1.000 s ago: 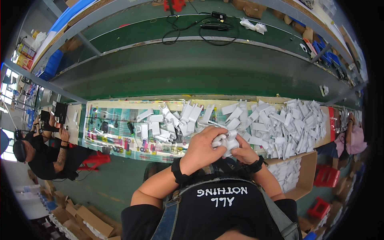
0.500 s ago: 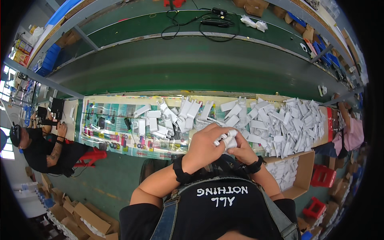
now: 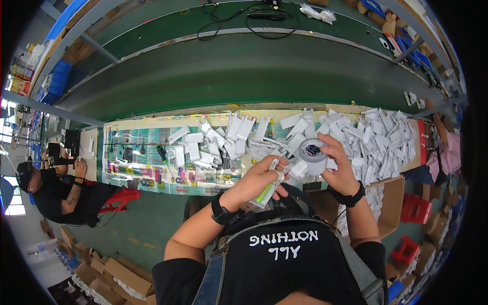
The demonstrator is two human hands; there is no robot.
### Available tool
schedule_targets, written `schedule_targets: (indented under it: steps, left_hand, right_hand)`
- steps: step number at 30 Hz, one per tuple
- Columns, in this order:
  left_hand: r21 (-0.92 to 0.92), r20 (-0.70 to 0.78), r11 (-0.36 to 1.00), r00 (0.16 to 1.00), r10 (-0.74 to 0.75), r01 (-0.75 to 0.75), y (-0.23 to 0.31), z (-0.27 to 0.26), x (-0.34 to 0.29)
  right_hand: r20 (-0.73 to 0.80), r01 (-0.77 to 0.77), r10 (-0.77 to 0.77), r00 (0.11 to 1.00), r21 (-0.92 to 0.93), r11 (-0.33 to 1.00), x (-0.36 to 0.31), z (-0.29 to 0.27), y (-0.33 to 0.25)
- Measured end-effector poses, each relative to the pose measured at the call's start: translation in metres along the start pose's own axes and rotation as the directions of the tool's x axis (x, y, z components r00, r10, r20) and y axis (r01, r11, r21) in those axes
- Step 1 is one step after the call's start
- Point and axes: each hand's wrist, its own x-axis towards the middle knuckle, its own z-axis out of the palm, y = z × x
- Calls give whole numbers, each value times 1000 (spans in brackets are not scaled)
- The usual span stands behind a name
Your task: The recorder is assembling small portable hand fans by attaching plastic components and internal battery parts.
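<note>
My left hand (image 3: 256, 182) is closed around a small white plastic part (image 3: 275, 164) with a narrow end poking out above the fingers. Just below those fingers shows a lime-green strip (image 3: 265, 193); whether I hold it too is unclear. My right hand (image 3: 341, 170) grips a round whitish container (image 3: 316, 165) by its side, its top showing small dark bits inside. Between the hands is another white piece (image 3: 299, 170), touching or close to the container. White plastic parts (image 3: 384, 140) lie heaped beyond my right hand, with a looser group (image 3: 236, 134) beyond the left.
A screwdriver (image 3: 161, 153) lies on the printed table cover (image 3: 137, 173) at left. Under the table's right front stands a cardboard box (image 3: 391, 206) of white parts. A green conveyor belt (image 3: 244, 76) runs behind. Co-workers sit far left (image 3: 63, 190) and far right (image 3: 441, 157).
My hands, together around white parts before, have moved apart. The right now has the round container; the left keeps a white part. The view has tilted slightly.
</note>
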Motion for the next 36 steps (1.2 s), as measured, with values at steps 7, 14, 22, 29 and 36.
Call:
schedule_targets:
  steps: [7, 14, 22, 29, 36]
  left_hand:
    - [-43, 23, 998, 998, -55, 55, -6, 2, 4]
    - [144, 46, 988, 997, -57, 50, -9, 3, 2]
    - [201, 11, 979, 1000, -28, 25, -13, 2, 4]
    - [684, -92, 721, 967, 237, -111, -8, 7, 5]
    - [865, -51, 494, 966, 255, -85, -6, 12, 5]
  right_hand:
    - [55, 127, -121, 991, -128, 984, 4, -8, 2]
    - [131, 197, -174, 976, -182, 963, 8, -9, 1]
    - [177, 205, -168, 970, -219, 954, 13, -11, -4]
    - [289, 154, -96, 952, -188, 970, 20, -19, -21]
    - [456, 7, 60, 888, -143, 990, 38, -26, -50]
